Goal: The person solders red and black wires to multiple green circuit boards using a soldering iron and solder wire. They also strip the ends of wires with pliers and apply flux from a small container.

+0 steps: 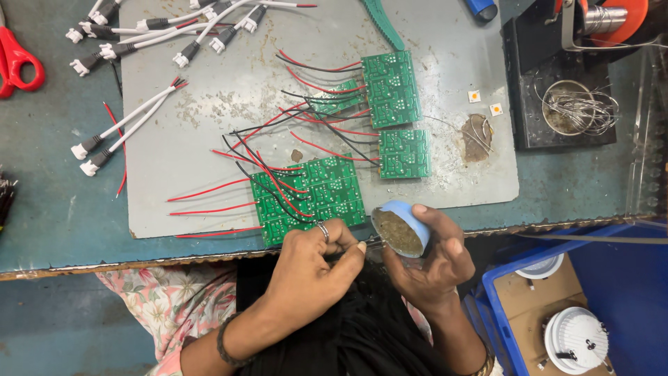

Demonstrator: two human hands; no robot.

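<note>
Two hands at the mat's 6 o'clock edge: right hand (431,261) fingers wrapped round a tilted blue tin (400,228); left hand (313,261) pinching thin wire ends (372,241) at tin's 8 o'clock, touching green board (309,198).

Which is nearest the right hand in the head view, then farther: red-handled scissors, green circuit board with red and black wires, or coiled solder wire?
1. Green circuit board with red and black wires, just left of the right hand.
2. Coiled solder wire, upper right.
3. Red-handled scissors, far left.
</note>
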